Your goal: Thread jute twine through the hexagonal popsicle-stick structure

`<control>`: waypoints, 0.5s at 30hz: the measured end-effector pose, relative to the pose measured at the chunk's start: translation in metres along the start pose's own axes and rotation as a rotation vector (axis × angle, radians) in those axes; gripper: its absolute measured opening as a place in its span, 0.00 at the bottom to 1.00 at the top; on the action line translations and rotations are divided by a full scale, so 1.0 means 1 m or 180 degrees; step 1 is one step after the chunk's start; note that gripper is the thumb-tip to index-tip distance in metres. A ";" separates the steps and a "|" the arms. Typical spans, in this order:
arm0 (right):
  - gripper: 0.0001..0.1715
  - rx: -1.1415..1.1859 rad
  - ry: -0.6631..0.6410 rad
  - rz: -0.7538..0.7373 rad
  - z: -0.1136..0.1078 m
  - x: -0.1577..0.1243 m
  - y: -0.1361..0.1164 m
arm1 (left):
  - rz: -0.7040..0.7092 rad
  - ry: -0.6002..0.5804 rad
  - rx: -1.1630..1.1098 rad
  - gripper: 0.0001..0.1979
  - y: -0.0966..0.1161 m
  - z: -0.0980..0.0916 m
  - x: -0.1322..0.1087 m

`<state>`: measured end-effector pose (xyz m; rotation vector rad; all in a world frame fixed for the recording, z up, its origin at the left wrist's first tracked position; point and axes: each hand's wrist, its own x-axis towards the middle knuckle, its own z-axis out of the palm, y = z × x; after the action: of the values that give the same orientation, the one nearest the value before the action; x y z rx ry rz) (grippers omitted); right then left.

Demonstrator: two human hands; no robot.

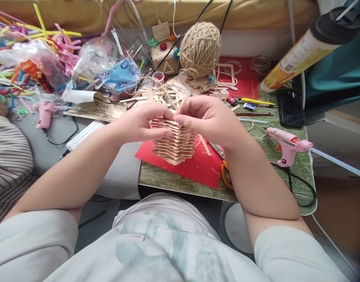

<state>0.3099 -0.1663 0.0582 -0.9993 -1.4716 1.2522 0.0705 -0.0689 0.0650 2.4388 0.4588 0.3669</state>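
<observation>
A box of stacked wooden craft sticks [174, 149] stands with one corner facing me, on or just over a red sheet [201, 172]. My left hand [144, 121] is closed around its upper left side, thumb along the front and fingers at the top edge. At the top, my right hand [207, 117] pinches thumb and forefinger together, beside the left fingertips. Whatever lies in that pinch is too small to make out. Loose craft sticks [168, 92] and strands of twine lie behind the hands. Orange-handled scissors [226, 176] are partly hidden by my right forearm.
A twine ball [201, 49] sits at the back. On the right are a pink glue gun [288, 145], a phone [290, 109] and a tall cup [303, 51]. Pipe cleaners [47, 37] and another glue gun [46, 115] lie left, near another person's striped sleeve [11, 152].
</observation>
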 end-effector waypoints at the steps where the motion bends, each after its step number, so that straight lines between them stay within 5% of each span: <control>1: 0.26 -0.0004 0.0032 -0.0021 0.001 0.001 0.002 | -0.0025 0.0107 0.0004 0.15 -0.001 0.001 -0.001; 9: 0.28 0.0009 0.0430 -0.0135 0.016 0.007 0.017 | 0.0254 0.1711 0.0565 0.15 0.001 0.031 -0.028; 12: 0.29 0.0047 0.0443 -0.0217 0.020 0.006 0.018 | 0.0784 0.1824 0.0973 0.17 0.000 0.038 -0.046; 15: 0.28 0.0001 0.0436 -0.0245 0.021 0.005 0.017 | 0.0905 0.1516 0.1276 0.17 -0.003 0.041 -0.060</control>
<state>0.2887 -0.1637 0.0414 -0.9989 -1.3908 1.1074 0.0308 -0.1124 0.0230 2.8089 0.4106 1.0828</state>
